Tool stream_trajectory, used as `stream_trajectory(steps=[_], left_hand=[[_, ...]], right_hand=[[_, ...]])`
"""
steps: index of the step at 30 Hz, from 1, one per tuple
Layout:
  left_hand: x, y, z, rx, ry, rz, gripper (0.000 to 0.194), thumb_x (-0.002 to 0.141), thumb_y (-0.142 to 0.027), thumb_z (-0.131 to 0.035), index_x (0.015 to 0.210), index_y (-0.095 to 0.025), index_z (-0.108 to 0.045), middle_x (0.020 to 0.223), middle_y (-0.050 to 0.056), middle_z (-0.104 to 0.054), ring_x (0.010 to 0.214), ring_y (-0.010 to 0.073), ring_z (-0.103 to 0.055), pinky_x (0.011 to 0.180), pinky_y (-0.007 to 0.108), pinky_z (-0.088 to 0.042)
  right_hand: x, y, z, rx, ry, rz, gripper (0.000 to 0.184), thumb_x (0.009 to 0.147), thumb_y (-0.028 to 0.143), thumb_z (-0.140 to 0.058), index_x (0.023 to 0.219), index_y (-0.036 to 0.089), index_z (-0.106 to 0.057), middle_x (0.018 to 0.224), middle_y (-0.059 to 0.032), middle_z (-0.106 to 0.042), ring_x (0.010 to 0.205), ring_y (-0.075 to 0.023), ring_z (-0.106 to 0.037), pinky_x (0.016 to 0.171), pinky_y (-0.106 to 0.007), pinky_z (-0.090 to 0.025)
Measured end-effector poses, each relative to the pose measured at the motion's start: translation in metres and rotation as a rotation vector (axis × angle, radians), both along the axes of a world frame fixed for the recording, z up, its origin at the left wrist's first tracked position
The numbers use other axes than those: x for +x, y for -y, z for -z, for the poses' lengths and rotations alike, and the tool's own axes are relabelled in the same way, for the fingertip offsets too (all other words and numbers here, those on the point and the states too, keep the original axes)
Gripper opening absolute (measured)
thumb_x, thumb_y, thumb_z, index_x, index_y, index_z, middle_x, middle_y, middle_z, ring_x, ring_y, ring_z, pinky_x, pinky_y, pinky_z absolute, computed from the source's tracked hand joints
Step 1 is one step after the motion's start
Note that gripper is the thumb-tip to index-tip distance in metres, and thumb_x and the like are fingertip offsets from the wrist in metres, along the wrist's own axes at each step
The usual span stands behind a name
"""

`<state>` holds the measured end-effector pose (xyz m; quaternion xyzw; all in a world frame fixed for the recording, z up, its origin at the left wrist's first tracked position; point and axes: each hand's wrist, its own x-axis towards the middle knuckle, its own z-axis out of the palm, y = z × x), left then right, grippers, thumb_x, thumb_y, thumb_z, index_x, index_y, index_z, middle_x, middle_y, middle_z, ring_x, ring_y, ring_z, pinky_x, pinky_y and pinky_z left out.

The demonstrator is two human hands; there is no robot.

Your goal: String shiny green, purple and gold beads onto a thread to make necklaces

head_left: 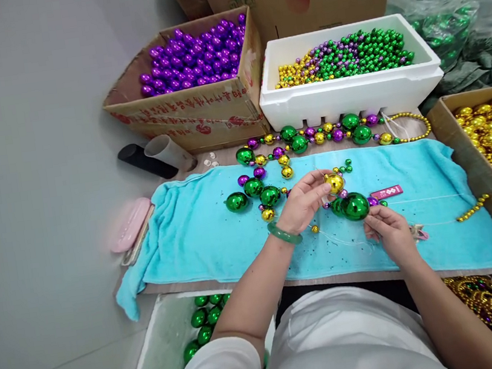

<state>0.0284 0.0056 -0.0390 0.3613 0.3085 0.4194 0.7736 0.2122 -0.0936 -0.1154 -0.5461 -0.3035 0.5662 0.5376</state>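
My left hand (306,199), with a green bangle (284,233) at its wrist, pinches a shiny gold bead (334,184) over the blue towel (217,243). My right hand (388,227) has its fingers closed beside a large green bead (355,206) and a small purple bead (372,201); what lies between the fingertips is too small to make out. These beads belong to a strand running leftward past several green beads (254,187). White thread (417,200) stretches right towards a short row of small gold beads (473,208).
A cardboard box of purple beads (185,110) and a white foam box (343,97) of mixed beads stand behind. Gold beads fill a box (478,176) at right. A finished-looking strand (309,132) lies along the back. A pink case (131,225) sits left.
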Motion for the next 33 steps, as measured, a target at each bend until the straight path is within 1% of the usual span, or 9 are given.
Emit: stream_trajectory(steps=[4,7,9,13,19,22,25,30,33], left_hand=[[-0.006,-0.017,0.0,0.151,-0.213,0.127,0.042,0.069,-0.009,-0.073,0.109,-0.019,-0.068,0.111,0.008,-0.066,0.087,0.0157,-0.061,0.077,0.026,-0.046],[-0.002,-0.045,0.009,0.298,-0.447,0.017,0.03,0.067,-0.003,-0.07,0.092,-0.02,-0.074,0.105,0.006,-0.067,0.093,0.0168,-0.058,0.086,0.025,-0.043],[0.01,-0.064,0.02,0.421,-0.585,-0.042,0.023,0.065,-0.003,-0.07,0.078,-0.021,-0.074,0.092,0.006,-0.067,0.096,0.0196,-0.056,0.096,0.028,-0.038],[0.053,-0.094,0.044,0.644,-0.753,0.06,0.02,0.063,-0.003,-0.069,0.071,-0.021,-0.073,0.084,0.006,-0.066,0.102,0.025,-0.054,0.11,0.038,-0.024],[0.102,-0.123,0.065,0.495,-0.908,0.11,0.022,0.054,0.0,-0.071,0.047,-0.018,-0.059,0.074,0.011,-0.065,0.111,0.0328,-0.053,0.106,0.044,-0.03],[0.105,-0.128,0.058,0.46,-0.876,0.097,0.023,0.054,0.002,-0.068,0.047,-0.017,-0.059,0.071,0.01,-0.065,0.105,0.03,-0.056,0.1,0.041,-0.037],[0.09,-0.119,0.04,0.395,-0.771,0.084,0.012,0.065,-0.006,-0.065,0.067,-0.017,-0.069,0.074,0.007,-0.067,0.089,0.021,-0.06,0.087,0.034,-0.046],[0.042,-0.079,0.008,-0.114,-0.041,0.1,0.018,0.078,-0.014,-0.061,0.094,-0.012,-0.07,0.081,0.007,-0.068,0.073,0.011,-0.063,0.068,0.022,-0.05],[0.019,-0.06,-0.002,-0.229,0.105,0.008,0.017,0.08,-0.013,-0.059,0.093,-0.01,-0.069,0.078,0.007,-0.068,0.072,0.0103,-0.064,0.065,0.02,-0.051]], right_hand=[[0.003,0.0,0.001,0.015,-0.082,0.024,0.024,0.071,0.037,-0.073,0.077,0.018,-0.059,0.057,0.0016,-0.059,0.046,-0.009,-0.05,0.04,-0.02,-0.034],[0.011,0.0,-0.001,0.054,-0.09,0.068,0.023,0.073,0.036,-0.072,0.079,0.018,-0.059,0.058,0.0015,-0.059,0.048,-0.0097,-0.052,0.041,-0.02,-0.034],[0.017,0.0,-0.003,0.073,-0.083,0.119,0.022,0.073,0.035,-0.072,0.08,0.018,-0.059,0.058,0.0016,-0.058,0.048,-0.0097,-0.052,0.042,-0.021,-0.034],[0.028,0.0,-0.007,0.102,-0.059,0.226,0.023,0.074,0.035,-0.071,0.08,0.019,-0.056,0.058,0.0016,-0.057,0.049,-0.0101,-0.051,0.043,-0.021,-0.034],[0.037,0.003,-0.009,0.135,-0.077,0.228,0.02,0.077,0.033,-0.07,0.081,0.02,-0.055,0.06,0.0022,-0.057,0.051,-0.0104,-0.051,0.046,-0.022,-0.035],[0.038,0.004,-0.008,0.129,-0.076,0.235,0.018,0.077,0.032,-0.07,0.081,0.02,-0.057,0.06,0.0021,-0.057,0.052,-0.0106,-0.051,0.046,-0.022,-0.035],[0.037,0.005,-0.008,0.129,-0.056,0.237,0.017,0.078,0.032,-0.069,0.083,0.019,-0.06,0.06,0.0015,-0.058,0.052,-0.0104,-0.051,0.046,-0.022,-0.034],[0.029,0.008,-0.004,0.092,-0.04,0.154,0.017,0.078,0.033,-0.07,0.08,0.017,-0.061,0.058,0.0009,-0.057,0.049,-0.009,-0.049,0.042,-0.02,-0.031],[0.021,0.007,-0.002,0.068,-0.039,0.107,0.018,0.079,0.033,-0.069,0.078,0.018,-0.06,0.058,0.0013,-0.056,0.048,-0.0087,-0.047,0.04,-0.02,-0.028]])
